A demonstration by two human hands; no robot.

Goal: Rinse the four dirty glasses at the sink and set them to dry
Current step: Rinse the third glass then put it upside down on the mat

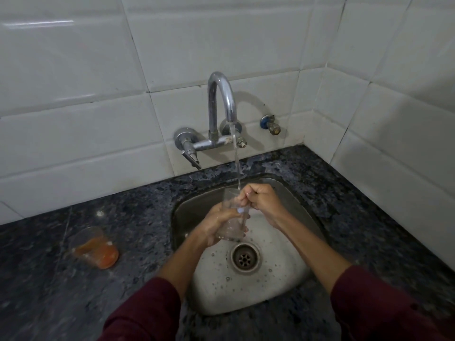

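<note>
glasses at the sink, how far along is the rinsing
Done: no rinsed glass set to dry shows in this view, so I can't confirm any finished. In hand: the left hand holds a clear glass under the tap's running water over the sink, while the right hand works at its rim. Left: at least the orange-stained glass standing on the counter; the others are out of view.

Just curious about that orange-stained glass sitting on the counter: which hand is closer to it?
Left. The left hand grips the clear glass over the sink, on the side toward the orange-stained glass. The right hand is at the clear glass's rim, farther away.
</note>
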